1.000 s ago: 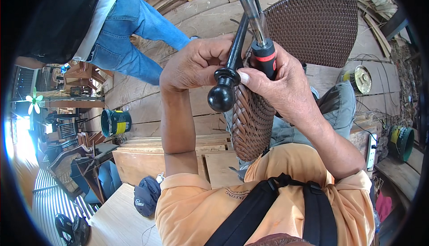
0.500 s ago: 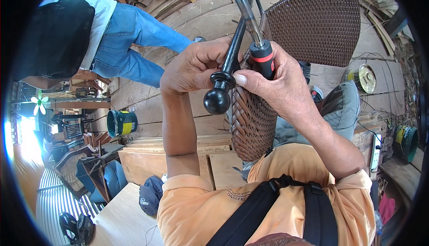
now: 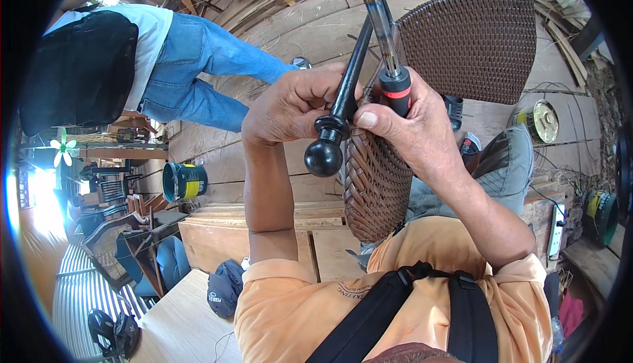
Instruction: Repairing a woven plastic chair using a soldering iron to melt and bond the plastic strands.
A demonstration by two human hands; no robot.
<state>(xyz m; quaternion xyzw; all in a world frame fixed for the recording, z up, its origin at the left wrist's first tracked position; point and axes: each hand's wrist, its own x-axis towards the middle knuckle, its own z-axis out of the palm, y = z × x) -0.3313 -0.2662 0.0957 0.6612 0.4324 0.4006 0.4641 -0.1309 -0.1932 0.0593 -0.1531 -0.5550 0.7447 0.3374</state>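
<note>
Between my hands a black turned post with a ball end (image 3: 324, 157) rises toward me from a chair. Below it hangs a curved brown woven panel (image 3: 377, 191) with a braided edge. My left hand (image 3: 293, 104) is closed against the post's left side; its fingertips go behind the post, and what they pinch is hidden. My right hand (image 3: 422, 132) is closed around the black, red-banded handle of a soldering iron (image 3: 389, 46), whose heat-tinted metal shaft points up and away. The right thumb presses on the weave's top edge beside the post.
Beyond my hands stands another brown woven panel (image 3: 468, 46). A person in blue jeans (image 3: 191, 76) is at the left. Paint buckets (image 3: 183, 181) and a metal can (image 3: 542, 120) stand on the plank floor. A cap (image 3: 225, 288) lies on a board, and a power strip (image 3: 556, 231) is at right.
The whole view has shifted slightly, so most things sit a little lower and further right. An arm of the person at left now shows. Both my hands keep their grip.
</note>
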